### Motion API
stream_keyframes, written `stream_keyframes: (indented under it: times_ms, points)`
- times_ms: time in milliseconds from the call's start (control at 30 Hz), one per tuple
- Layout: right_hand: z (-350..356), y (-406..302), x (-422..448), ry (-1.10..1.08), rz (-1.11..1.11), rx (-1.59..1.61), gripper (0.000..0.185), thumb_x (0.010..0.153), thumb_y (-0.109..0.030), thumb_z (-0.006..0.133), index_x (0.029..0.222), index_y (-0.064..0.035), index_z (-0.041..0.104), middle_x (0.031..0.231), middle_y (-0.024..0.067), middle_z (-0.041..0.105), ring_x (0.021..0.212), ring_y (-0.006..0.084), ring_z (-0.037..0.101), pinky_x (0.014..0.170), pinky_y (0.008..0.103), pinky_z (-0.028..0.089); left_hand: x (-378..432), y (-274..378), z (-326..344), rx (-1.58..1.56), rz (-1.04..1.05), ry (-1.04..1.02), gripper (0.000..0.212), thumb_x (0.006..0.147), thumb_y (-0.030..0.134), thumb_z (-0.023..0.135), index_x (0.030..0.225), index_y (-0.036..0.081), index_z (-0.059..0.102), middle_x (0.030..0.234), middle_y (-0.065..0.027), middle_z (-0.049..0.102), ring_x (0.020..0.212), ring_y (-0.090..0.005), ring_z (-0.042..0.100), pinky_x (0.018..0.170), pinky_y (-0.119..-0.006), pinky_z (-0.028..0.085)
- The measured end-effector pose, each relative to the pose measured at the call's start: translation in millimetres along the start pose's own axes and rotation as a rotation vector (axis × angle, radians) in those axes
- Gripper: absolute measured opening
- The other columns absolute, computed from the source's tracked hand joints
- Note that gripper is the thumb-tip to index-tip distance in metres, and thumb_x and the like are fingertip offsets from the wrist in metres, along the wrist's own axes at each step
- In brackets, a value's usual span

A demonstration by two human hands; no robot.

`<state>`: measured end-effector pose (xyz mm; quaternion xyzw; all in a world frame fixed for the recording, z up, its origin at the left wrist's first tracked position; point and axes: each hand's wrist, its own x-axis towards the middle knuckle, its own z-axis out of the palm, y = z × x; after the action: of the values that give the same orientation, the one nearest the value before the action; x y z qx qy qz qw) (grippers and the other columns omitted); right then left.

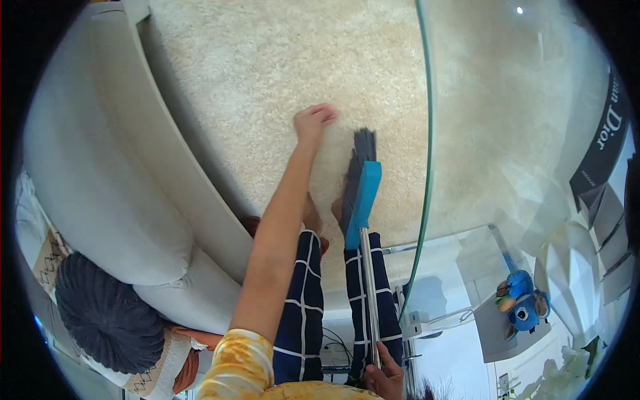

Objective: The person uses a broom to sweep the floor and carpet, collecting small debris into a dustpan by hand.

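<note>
My left hand [316, 120] is stretched out over the cream shaggy rug [280, 55], its fingers bent and slightly blurred; whether it holds anything small cannot be told. Near the lower edge, my right hand [384, 374] grips the metal handle of a broom [365, 195]. The broom's blue head points away from me, its dark grey bristles turned up and to the left, beside my lower right leg. The bristle tips lie to the right of and below my left hand, apart from it.
A light grey sofa [120, 150] with a round dark cushion [110, 312] runs along the left. On the right, the edge of a glass table [428, 150] curves past the broom. A blue plush toy [525, 302], a white faceted vase [570, 280] and a white charger [417, 324] are there.
</note>
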<state>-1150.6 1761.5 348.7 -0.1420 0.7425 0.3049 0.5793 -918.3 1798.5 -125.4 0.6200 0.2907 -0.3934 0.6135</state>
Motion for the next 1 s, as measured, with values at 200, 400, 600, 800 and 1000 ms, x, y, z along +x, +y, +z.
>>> stream_keyframes:
  times_ms: [200,400,600,800,1000]
  points:
    - [0,-1,-8,-0.043,-0.046,-0.133,0.052,0.081,-0.010,0.051,0.128,-0.0154,0.029,0.055,-0.0031,0.043,0.043,0.0033,0.032,0.038,0.0176,0.026,-13,116,5,0.544,0.251,-0.202,0.012,0.069,0.002,0.059,0.079,-0.003,0.061,0.073,-0.0103,0.061,0.062,-0.0149,0.058,0.059,-0.023,0.047]
    - [-8,50,27,-0.134,-0.120,-0.216,0.051,0.082,-0.008,0.050,0.128,-0.0170,0.030,0.053,-0.0027,0.041,0.043,0.0050,0.032,0.038,0.0197,0.027,-8,41,148,0.824,0.695,-0.560,0.011,0.066,0.001,0.053,0.076,-0.002,0.059,0.082,-0.0130,0.057,0.078,-0.0232,0.055,0.065,-0.028,0.045]
    - [-13,46,29,-0.084,-0.091,-0.129,0.050,0.081,-0.009,0.050,0.127,-0.0153,0.030,0.053,-0.0020,0.042,0.042,0.0055,0.034,0.037,0.0203,0.028,-22,-11,235,1.303,1.216,-0.581,0.009,0.067,0.002,0.051,0.071,0.002,0.059,0.098,-0.0090,0.052,0.089,-0.0212,0.052,0.072,-0.028,0.046]
    - [-26,50,33,-0.083,-0.087,-0.121,0.050,0.081,-0.009,0.050,0.127,-0.0137,0.031,0.052,-0.0014,0.043,0.042,0.0061,0.035,0.036,0.0208,0.029,0,-28,241,1.522,1.174,-0.669,0.009,0.067,0.002,0.052,0.071,0.004,0.060,0.097,-0.0074,0.053,0.093,-0.0210,0.050,0.071,-0.027,0.046]
    - [-24,57,40,-0.132,-0.171,-0.121,0.049,0.081,-0.009,0.051,0.126,-0.0120,0.031,0.052,-0.0007,0.043,0.041,0.0067,0.036,0.036,0.0214,0.030,10,-8,198,0.908,0.372,-0.338,0.019,0.066,-0.001,0.053,0.085,-0.001,0.057,0.090,-0.0107,0.058,0.077,-0.0236,0.056,0.065,-0.027,0.048]
